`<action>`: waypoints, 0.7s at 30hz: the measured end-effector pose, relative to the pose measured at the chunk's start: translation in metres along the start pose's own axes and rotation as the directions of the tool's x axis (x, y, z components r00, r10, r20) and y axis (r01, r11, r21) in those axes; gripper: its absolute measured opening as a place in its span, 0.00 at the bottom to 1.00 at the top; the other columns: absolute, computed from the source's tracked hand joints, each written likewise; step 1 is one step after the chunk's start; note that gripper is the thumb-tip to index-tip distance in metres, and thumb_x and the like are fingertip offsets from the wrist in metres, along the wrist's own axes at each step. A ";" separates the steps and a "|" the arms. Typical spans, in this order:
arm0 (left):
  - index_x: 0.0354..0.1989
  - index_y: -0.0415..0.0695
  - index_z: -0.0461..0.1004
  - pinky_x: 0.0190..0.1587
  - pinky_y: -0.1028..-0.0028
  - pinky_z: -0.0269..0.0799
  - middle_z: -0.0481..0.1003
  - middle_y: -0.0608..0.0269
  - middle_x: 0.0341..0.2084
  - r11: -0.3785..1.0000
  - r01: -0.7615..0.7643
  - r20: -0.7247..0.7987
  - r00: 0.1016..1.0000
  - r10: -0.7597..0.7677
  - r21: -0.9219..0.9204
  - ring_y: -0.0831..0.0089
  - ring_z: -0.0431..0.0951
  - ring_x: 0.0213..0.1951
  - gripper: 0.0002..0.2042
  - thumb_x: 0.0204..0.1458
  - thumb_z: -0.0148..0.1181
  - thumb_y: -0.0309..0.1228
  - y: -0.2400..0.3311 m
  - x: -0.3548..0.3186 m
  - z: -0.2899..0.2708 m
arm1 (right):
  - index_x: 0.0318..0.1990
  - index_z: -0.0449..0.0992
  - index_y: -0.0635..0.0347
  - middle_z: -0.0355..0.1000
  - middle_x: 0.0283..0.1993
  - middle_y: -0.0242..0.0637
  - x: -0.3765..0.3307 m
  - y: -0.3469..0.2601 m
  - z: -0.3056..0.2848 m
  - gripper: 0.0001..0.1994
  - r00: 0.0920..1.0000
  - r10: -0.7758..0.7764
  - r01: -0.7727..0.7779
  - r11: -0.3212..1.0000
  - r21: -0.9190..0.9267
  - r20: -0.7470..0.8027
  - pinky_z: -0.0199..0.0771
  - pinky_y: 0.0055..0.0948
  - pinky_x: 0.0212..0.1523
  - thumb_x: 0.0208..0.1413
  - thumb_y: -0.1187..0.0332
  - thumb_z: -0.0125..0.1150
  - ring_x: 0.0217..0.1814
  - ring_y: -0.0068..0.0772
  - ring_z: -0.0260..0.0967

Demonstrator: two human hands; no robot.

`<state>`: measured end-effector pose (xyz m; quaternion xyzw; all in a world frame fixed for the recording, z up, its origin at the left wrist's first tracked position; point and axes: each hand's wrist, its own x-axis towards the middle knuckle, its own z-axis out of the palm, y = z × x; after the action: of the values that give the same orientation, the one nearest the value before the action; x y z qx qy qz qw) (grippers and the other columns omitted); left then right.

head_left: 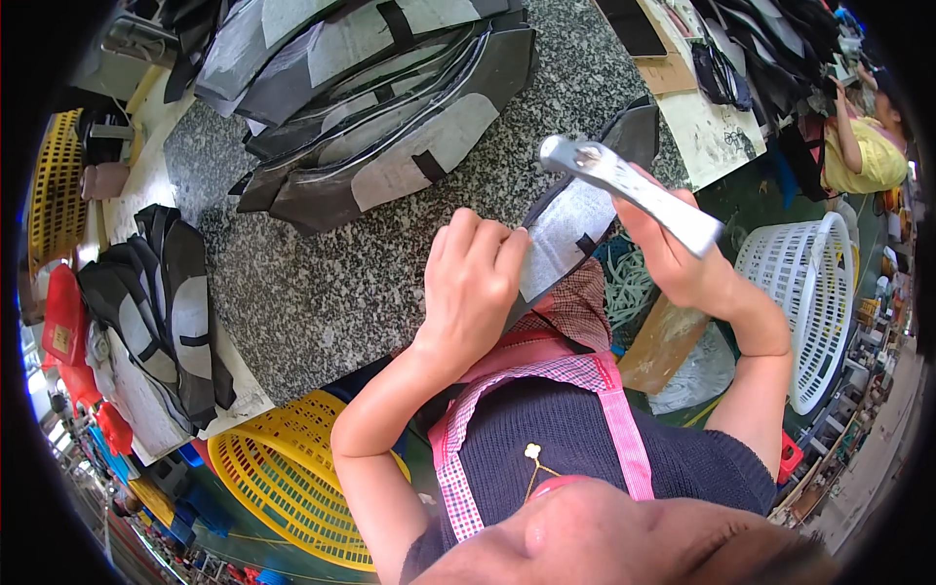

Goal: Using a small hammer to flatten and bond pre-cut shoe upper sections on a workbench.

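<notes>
Left hand (473, 283) presses flat, fingers together, on a grey-and-black cut piece (570, 234) lying at the near edge of the speckled granite table (331, 283). Right hand (673, 249) has its fingers clamped round the handle of a metal hammer (624, 185), raised just above the piece. Step looks like hammering a seam or fold flat. Next move likely calls for a square strike beside the left fingertips, not on them. More stacked pieces (380, 107) lie farther back.
</notes>
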<state>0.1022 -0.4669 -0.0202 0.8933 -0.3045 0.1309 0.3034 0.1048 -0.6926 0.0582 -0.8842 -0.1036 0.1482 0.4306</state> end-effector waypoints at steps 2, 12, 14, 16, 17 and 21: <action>0.31 0.41 0.80 0.36 0.65 0.71 0.76 0.65 0.27 1.000 -0.025 0.029 0.999 0.025 0.018 0.64 0.73 0.33 0.07 0.42 0.68 0.24 -0.001 0.001 -0.005 | 0.41 0.68 0.68 0.68 0.24 0.54 -0.003 0.000 0.002 0.09 0.998 -0.051 0.053 0.995 0.080 -0.025 0.68 0.42 0.28 0.66 0.68 0.50 0.30 0.64 0.71; 0.36 0.41 0.79 0.40 0.66 0.67 0.74 0.62 0.31 0.998 -0.066 0.173 0.983 0.061 0.021 0.63 0.72 0.39 0.11 0.43 0.60 0.26 -0.003 -0.012 -0.022 | 0.42 0.68 0.65 0.71 0.28 0.53 -0.002 -0.004 0.007 0.08 0.978 -0.153 0.148 0.988 0.041 0.142 0.72 0.47 0.29 0.57 0.74 0.55 0.32 0.61 0.73; 0.36 0.41 0.79 0.40 0.66 0.67 0.74 0.62 0.31 0.997 -0.078 0.191 0.978 0.079 -0.016 0.64 0.72 0.39 0.10 0.44 0.60 0.26 -0.008 -0.007 -0.028 | 0.44 0.68 0.65 0.71 0.24 0.55 -0.001 0.005 0.015 0.09 0.944 -0.009 0.058 0.988 -0.140 0.329 0.73 0.48 0.28 0.59 0.72 0.55 0.30 0.61 0.73; 0.37 0.41 0.80 0.41 0.65 0.67 0.75 0.62 0.33 0.986 0.132 0.298 0.950 -0.095 -0.106 0.63 0.72 0.40 0.11 0.44 0.60 0.26 -0.014 -0.006 -0.035 | 0.44 0.68 0.66 0.70 0.23 0.54 0.004 0.000 0.015 0.09 0.946 -0.010 0.063 0.986 -0.152 0.323 0.73 0.49 0.27 0.60 0.71 0.55 0.30 0.60 0.74; 0.38 0.41 0.80 0.41 0.65 0.68 0.75 0.62 0.33 0.973 0.194 0.362 0.922 -0.138 -0.125 0.63 0.71 0.40 0.11 0.44 0.60 0.26 -0.016 -0.006 -0.040 | 0.44 0.68 0.66 0.70 0.23 0.53 0.008 -0.002 0.011 0.09 0.954 0.007 0.024 0.995 -0.102 0.300 0.72 0.49 0.27 0.61 0.70 0.54 0.29 0.60 0.74; 0.41 0.34 0.77 0.38 0.67 0.68 0.73 0.58 0.33 0.991 -0.118 0.196 0.975 0.105 0.057 0.63 0.71 0.40 0.15 0.43 0.59 0.25 -0.004 -0.024 -0.033 | 0.44 0.71 0.65 0.71 0.24 0.49 0.001 -0.002 0.012 0.09 0.917 -0.397 0.396 0.899 -0.185 0.035 0.72 0.44 0.27 0.56 0.77 0.57 0.31 0.60 0.74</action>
<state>0.0843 -0.4324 -0.0063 0.8932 -0.3773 0.0710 0.2340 0.1018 -0.6824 0.0520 -0.8816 -0.2939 0.0453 0.3665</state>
